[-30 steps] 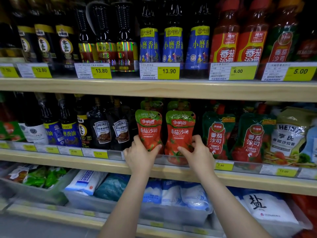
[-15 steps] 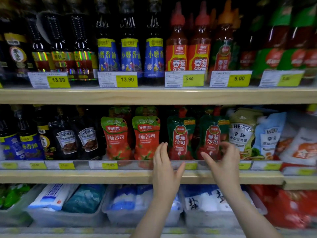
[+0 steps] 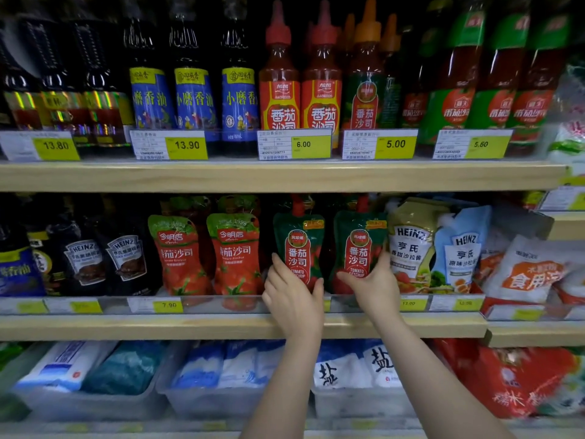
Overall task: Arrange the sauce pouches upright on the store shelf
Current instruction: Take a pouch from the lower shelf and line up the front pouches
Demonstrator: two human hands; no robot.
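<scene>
On the middle shelf (image 3: 190, 326) two dark green tomato ketchup pouches stand upright side by side. My left hand (image 3: 292, 297) grips the lower part of the left green pouch (image 3: 299, 245), thumb on its right edge. My right hand (image 3: 372, 285) holds the bottom and right side of the right green pouch (image 3: 359, 245). To their left stand two red ketchup pouches (image 3: 180, 255) (image 3: 235, 251), upright with more pouches behind them.
Heinz salad dressing pouches (image 3: 411, 245) lean right of my right hand. Dark Heinz pouches (image 3: 104, 258) stand at the left. Bottles fill the upper shelf (image 3: 285, 175). Clear bins of salt bags (image 3: 348, 372) sit below. A clear price rail (image 3: 190, 304) fronts the middle shelf.
My hands left the two red pouches, moved right, and closed on the two green pouches. The view shifted right along the shelf.
</scene>
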